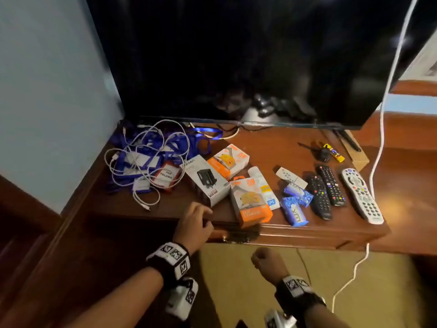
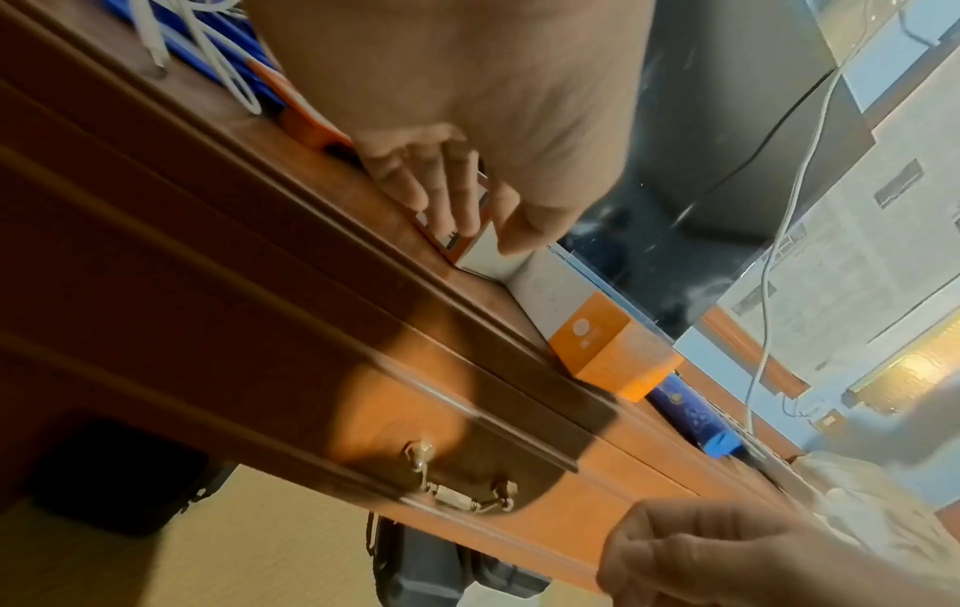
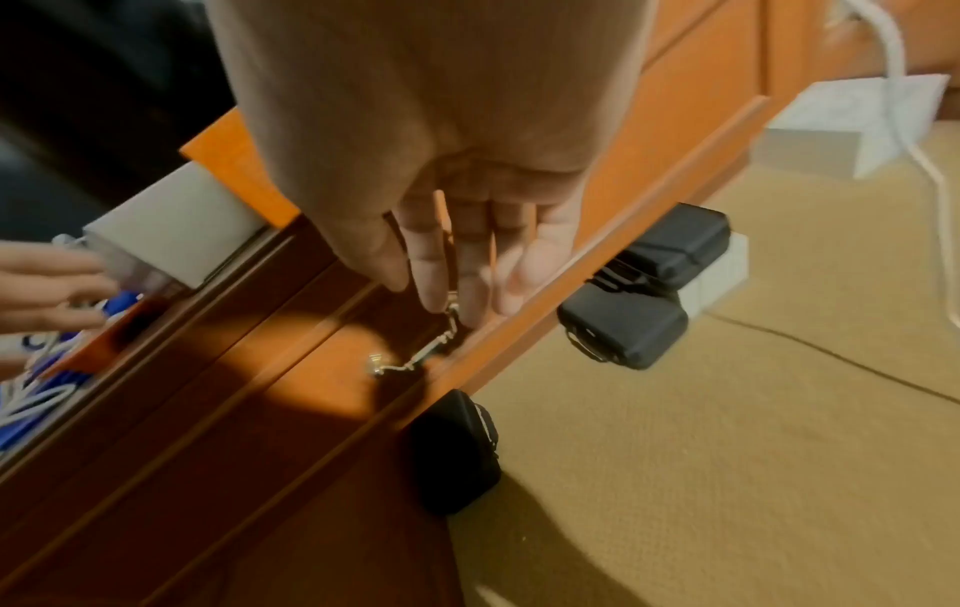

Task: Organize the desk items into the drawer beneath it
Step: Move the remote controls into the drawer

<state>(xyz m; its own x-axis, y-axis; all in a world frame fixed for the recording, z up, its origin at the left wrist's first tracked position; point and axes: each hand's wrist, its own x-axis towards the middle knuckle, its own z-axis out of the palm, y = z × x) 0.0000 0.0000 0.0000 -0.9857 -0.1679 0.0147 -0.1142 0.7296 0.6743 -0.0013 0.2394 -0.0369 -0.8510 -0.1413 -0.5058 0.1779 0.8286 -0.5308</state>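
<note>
At the back, one black glossy television [image 1: 236, 55], flat and wide, standing on the surface [image 1: 272, 147] of reddish-brown polished wood. Beneath the front edge, one drawer [image 1: 295, 237], same wood, moulded front, closed, long axis running left to right along the edge.

On the left part of the surface, a tangle of white cables [image 1: 142, 162] mixed with blue lanyards. Next to it, one white box [image 1: 205, 181] of cardboard, long axis pointing from the television toward the front edge. Two orange-and-white boxes [image 1: 251, 204], one behind the white box, one beside it and overhanging the edge. Further right, three long remotes side by side, lengthwise front to back: two black remotes [image 1: 319, 197] and one grey remote [image 1: 361, 195].

Hands apart. Left hand [image 1: 195, 223] at the front edge, fingers and thumb gripping the near corner of the white box. Right hand [image 1: 267, 260] lower, before the drawer front, fingers loosely extended, holding nothing.

Two blue soap bars [image 1: 294, 213] in shiny wrappers. On the drawer, one small brass handle [image 3: 415, 357], horizontal, with the right fingertips at its end; touching or not, cannot tell.
</note>
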